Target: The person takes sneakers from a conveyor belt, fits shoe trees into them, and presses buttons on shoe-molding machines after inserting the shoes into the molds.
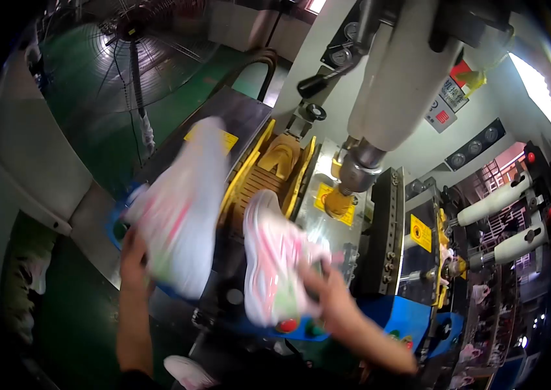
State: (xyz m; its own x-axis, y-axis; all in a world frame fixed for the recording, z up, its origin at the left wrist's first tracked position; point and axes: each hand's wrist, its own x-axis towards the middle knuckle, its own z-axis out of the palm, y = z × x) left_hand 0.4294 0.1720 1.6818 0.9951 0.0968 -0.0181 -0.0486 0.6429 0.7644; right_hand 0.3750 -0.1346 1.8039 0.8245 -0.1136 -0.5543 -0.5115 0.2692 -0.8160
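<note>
My left hand (135, 260) is closed on the heel end of a white sneaker (181, 214) with pink stripes, smeared by motion. Its pale sole side faces right, and its upper end overlaps the dark machine top. In my right hand (331, 292) is a second sneaker (272, 260), white and pink with a green patch near the heel. This one is held in front of the yellow ribbed shoe bed (272, 179) of the machine, sole toward the left. The fingers of both hands are partly hidden by the shoes.
A white press cylinder (399, 78) with a yellow pad (338, 203) hangs over a metal plate. Red button (287, 325) and blue housing lie below the right-hand shoe. A large fan (134, 39) stands at upper left. Another shoe (188, 372) shows at the bottom edge.
</note>
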